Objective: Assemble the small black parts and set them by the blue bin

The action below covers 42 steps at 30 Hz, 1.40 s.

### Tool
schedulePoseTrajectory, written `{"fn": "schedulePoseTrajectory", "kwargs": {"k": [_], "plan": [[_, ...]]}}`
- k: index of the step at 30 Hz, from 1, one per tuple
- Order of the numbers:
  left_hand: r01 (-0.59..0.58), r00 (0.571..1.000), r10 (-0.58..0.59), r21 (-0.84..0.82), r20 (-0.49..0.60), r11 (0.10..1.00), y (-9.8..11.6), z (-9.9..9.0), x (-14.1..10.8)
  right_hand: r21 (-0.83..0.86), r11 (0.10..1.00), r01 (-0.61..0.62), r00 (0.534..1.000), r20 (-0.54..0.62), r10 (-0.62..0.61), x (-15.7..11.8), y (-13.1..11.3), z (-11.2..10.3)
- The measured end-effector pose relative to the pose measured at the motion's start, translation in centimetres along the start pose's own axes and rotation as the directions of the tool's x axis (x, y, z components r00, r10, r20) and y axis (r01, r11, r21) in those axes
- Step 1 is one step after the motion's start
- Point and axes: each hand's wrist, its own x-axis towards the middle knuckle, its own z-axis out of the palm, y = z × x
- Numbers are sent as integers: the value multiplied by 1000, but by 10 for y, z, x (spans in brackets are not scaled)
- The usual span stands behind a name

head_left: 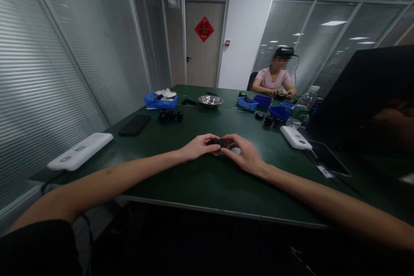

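Between my two hands, just above the green table [194,185], is a small black cylindrical part [221,142]. My left hand [201,146] is closed around its left end, the thumb lying along the near side. From the right, my right hand [243,152] pinches the other end between thumb and fingers. Fingers cover much of the part, so its exact kind does not show. Farther off on the left stand several similar black round parts [170,115]. More black parts [269,120] lie on the right.
At the back left is a blue basket [161,102] with mixed items, near a metal bowl [210,102]. Blue bins [280,113], a water bottle [302,107] and a white power bank [295,138] stand right. A black phone [134,125] lies left. A co-worker [273,78] sits across.
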Motion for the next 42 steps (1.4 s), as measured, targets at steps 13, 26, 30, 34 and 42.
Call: {"fn": "schedulePoseTrajectory", "kwargs": {"k": [13, 26, 30, 34, 42], "plan": [[10, 1000, -10, 16, 3, 1000, 1, 0, -1, -16, 1000, -26, 999, 22, 26, 0, -2, -2], [3, 1000, -3, 33, 6, 999, 3, 0, -2, 20, 1000, -16, 1000, 13, 16, -1, 2, -2], [-6, 1000, 6, 27, 25, 1000, 0, -1, -1, -8, 998, 61, 998, -12, -61, -1, 2, -2], [-7, 1000, 7, 17, 31, 1000, 1, 0, 0, -8, 994, 108, 993, -42, -108, -1, -1, 0], [-15, 1000, 15, 27, 2, 1000, 4, 0, -3, -7, 1000, -9, 1000, 16, 9, -1, 0, -2]]}}
